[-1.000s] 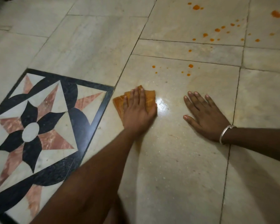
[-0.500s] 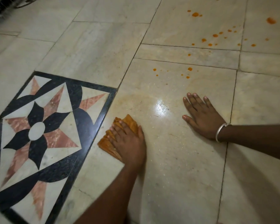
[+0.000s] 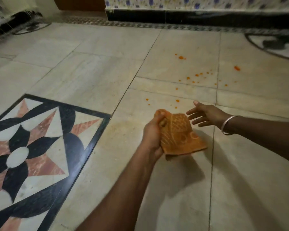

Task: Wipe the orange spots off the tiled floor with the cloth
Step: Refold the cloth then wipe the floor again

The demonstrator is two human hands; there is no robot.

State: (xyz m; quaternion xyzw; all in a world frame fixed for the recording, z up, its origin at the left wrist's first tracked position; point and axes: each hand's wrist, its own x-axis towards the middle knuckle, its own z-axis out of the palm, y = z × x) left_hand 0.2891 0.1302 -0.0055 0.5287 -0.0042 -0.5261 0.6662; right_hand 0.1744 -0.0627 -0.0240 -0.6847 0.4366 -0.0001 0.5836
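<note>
the left hand (image 3: 153, 134) grips the orange cloth (image 3: 178, 135), fingers and thumb curled round its left edge, holding it off the tiled floor (image 3: 90, 77) with a shadow on the tile beneath; the cloth hangs to the right of that hand (its lower corner drooping toward the floor), printed with pale slanting lines and rings; the right hand (image 3: 205, 115) hovers just beyond the cloth's far corner, fingers straight and spread, holding nothing, a silver bangle (image 3: 227, 125) on its wrist; the orange spots (image 3: 197, 75) lie scattered on the tiles beyond both hands, the nearest just past the right hand's thumb; left of the left hand sits a black, pink and white inlaid flower panel (image 3: 32, 144).
</note>
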